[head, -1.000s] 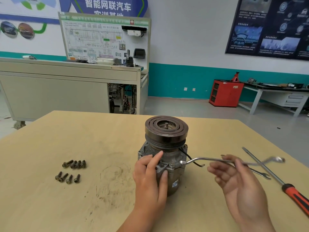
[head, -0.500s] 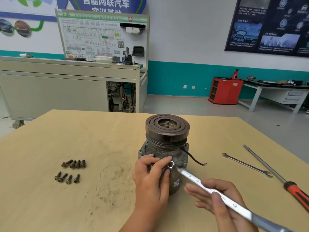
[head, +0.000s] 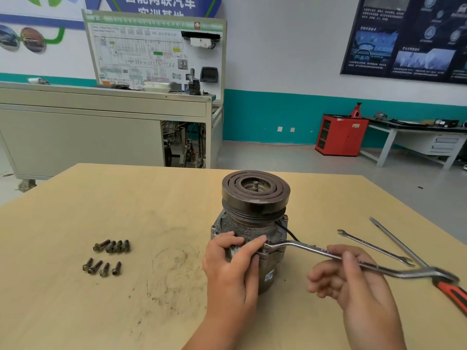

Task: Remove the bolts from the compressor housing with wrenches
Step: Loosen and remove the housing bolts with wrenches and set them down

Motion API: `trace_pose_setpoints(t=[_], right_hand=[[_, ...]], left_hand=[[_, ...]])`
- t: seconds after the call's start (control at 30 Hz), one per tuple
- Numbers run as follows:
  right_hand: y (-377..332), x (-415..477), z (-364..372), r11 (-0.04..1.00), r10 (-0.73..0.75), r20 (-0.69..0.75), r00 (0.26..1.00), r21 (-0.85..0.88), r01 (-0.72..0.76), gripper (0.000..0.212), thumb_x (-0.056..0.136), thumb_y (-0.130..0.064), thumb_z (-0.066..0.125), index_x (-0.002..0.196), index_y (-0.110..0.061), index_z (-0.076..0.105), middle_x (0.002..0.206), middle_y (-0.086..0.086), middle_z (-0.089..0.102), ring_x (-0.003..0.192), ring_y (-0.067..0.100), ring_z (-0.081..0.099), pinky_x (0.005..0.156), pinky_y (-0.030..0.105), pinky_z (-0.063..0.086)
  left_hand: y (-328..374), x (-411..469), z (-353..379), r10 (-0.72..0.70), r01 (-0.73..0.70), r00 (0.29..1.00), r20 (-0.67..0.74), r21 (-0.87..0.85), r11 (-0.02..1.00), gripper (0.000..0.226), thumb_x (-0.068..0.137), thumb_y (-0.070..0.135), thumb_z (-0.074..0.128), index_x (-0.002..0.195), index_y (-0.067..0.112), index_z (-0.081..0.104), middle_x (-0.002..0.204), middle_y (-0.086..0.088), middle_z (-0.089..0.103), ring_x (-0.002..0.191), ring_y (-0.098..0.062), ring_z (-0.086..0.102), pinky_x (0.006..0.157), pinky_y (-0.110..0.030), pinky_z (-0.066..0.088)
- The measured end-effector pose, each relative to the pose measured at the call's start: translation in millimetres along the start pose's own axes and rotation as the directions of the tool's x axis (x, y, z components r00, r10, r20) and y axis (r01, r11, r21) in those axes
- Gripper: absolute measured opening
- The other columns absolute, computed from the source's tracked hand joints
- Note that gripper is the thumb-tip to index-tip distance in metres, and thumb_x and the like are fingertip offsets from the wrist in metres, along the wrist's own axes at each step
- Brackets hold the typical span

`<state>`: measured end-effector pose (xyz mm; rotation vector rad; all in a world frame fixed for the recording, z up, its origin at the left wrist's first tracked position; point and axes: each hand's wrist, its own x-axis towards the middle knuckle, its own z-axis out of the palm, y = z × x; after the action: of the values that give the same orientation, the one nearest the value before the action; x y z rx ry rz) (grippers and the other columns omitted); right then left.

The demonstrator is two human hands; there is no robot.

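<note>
A grey compressor [head: 255, 223] with a dark ringed pulley on top stands upright on the wooden table [head: 126, 210]. My left hand [head: 232, 263] wraps its front housing, thumb and fingers near the flange. A silver offset ring wrench [head: 303, 247] has its ring end on a bolt at the housing's flange, beside my left thumb. My right hand [head: 353, 281] holds the wrench's shaft, fingers curled loosely under it. The handle points right.
Several removed bolts [head: 108, 256] lie in two rows at the left. A thin open-end wrench [head: 374, 246] and a long screwdriver with a red and black handle [head: 414, 258] lie at the right. A workbench and red cabinet stand beyond the table.
The wrench handle has swung from pointing toward me at the lower right to pointing right, its ring end staying at the flange. My right hand moved with it. My left hand stayed.
</note>
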<state>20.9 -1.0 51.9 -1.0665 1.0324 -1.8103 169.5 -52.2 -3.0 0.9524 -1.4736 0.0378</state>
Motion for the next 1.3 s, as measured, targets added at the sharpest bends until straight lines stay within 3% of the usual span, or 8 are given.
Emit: trace_pose_setpoints(t=[0.37, 0.5, 0.6, 0.77, 0.87, 1.0, 1.13, 1.3], right_hand=[[10.0, 108.7, 25.2, 0.933, 0.355, 0.216, 0.91, -0.142, -0.33, 0.024, 0.098, -0.017, 0.038, 0.08, -0.01, 0.052, 0.041, -0.003, 0.037, 0.033, 0.008, 0.029, 0.036, 0.019, 0.026], [5.0, 101.0, 12.5, 0.874, 0.377, 0.237, 0.895, 0.23, -0.429, 0.024, 0.096, -0.021, 0.038, 0.079, -0.013, 0.053, 0.045, -0.005, 0.038, 0.035, 0.005, 0.031, 0.035, 0.016, 0.029], [-8.7, 71.6, -11.8, 0.867, 0.275, 0.1, 0.956, 0.403, -0.292, 0.027, 0.09, -0.028, 0.045, 0.073, -0.017, 0.063, 0.054, -0.003, 0.049, 0.042, 0.006, 0.046, 0.041, 0.013, 0.04], [-22.9, -3.9, -14.0, 0.985, 0.12, 0.076, 0.99, 0.117, -0.129, 0.007, 0.063, -0.033, 0.074, 0.059, -0.027, 0.072, 0.068, 0.014, 0.072, 0.06, 0.022, 0.072, 0.044, 0.019, 0.052], [-17.6, -28.9, -1.5, 0.998, 0.068, 0.068, 0.995, -0.002, -0.068, 0.046, 0.037, -0.066, 0.085, 0.062, -0.031, 0.071, 0.074, 0.014, 0.074, 0.069, 0.025, 0.073, 0.048, 0.021, 0.055], [-6.4, -34.5, 7.0, 0.998, 0.005, 0.024, 1.0, 0.06, -0.006, 0.028, 0.08, -0.023, 0.055, 0.094, 0.002, 0.057, 0.073, 0.013, 0.074, 0.071, 0.025, 0.072, 0.05, 0.019, 0.054], [-13.0, -34.8, 14.5, 0.998, 0.038, 0.105, 0.994, -0.059, -0.032, 0.091, 0.043, -0.07, 0.079, 0.093, 0.001, 0.054, 0.079, 0.008, 0.075, 0.073, 0.017, 0.073, 0.05, 0.021, 0.054], [-9.7, -16.0, -0.4, 0.992, 0.036, 0.155, 0.987, -0.121, -0.017, 0.023, 0.092, -0.019, 0.039, 0.09, -0.001, 0.053, 0.071, 0.015, 0.073, 0.064, 0.027, 0.072, 0.04, 0.021, 0.049]], left_hand=[[0.1, -1.4, 1.8, 0.022, -0.022, 1.0, 0.005, -0.014, 1.0, 0.033, 0.087, 0.019, 0.045, 0.105, 0.042, 0.06, 0.108, 0.005, 0.036, 0.11, -0.016, 0.04, 0.092, -0.038, 0.033], [-1.3, -0.1, 0.9, 0.036, -0.036, 0.999, 0.003, -0.037, 0.999, 0.044, 0.087, 0.021, 0.047, 0.125, 0.043, 0.047, 0.107, 0.007, 0.037, 0.113, -0.015, 0.041, 0.094, -0.047, 0.038], [-0.1, -0.3, -0.6, 0.001, 0.0, 1.0, 0.013, -0.069, 0.998, 0.048, 0.085, 0.023, 0.048, 0.13, 0.039, 0.041, 0.105, 0.01, 0.038, 0.114, -0.008, 0.04, 0.089, -0.056, 0.045], [1.2, 1.4, -0.4, -0.007, 0.007, 1.0, 0.009, -0.051, 0.999, 0.038, 0.083, 0.025, 0.049, 0.122, 0.029, 0.049, 0.101, 0.011, 0.039, 0.111, -0.006, 0.04, 0.087, -0.056, 0.045], [1.6, 2.1, -0.7, -0.006, 0.006, 1.0, 0.008, -0.045, 0.999, 0.036, 0.083, 0.024, 0.049, 0.119, 0.03, 0.051, 0.1, 0.01, 0.039, 0.111, -0.01, 0.042, 0.088, -0.055, 0.044], [1.5, 1.8, -2.2, 0.0, 0.001, 1.0, 0.011, -0.027, 1.0, 0.036, 0.083, 0.024, 0.049, 0.118, 0.031, 0.052, 0.101, 0.011, 0.04, 0.111, -0.011, 0.043, 0.088, -0.054, 0.043], [-1.3, 0.5, -1.0, -0.001, 0.001, 1.0, 0.015, -0.022, 1.0, 0.036, 0.084, 0.026, 0.049, 0.118, 0.033, 0.053, 0.102, 0.012, 0.038, 0.113, -0.008, 0.042, 0.088, -0.055, 0.045], [-2.6, -0.6, 0.8, -0.021, 0.022, 1.0, 0.016, -0.068, 0.997, 0.029, 0.084, 0.026, 0.049, 0.11, 0.036, 0.058, 0.106, 0.01, 0.037, 0.115, -0.013, 0.042, 0.083, -0.062, 0.048]])
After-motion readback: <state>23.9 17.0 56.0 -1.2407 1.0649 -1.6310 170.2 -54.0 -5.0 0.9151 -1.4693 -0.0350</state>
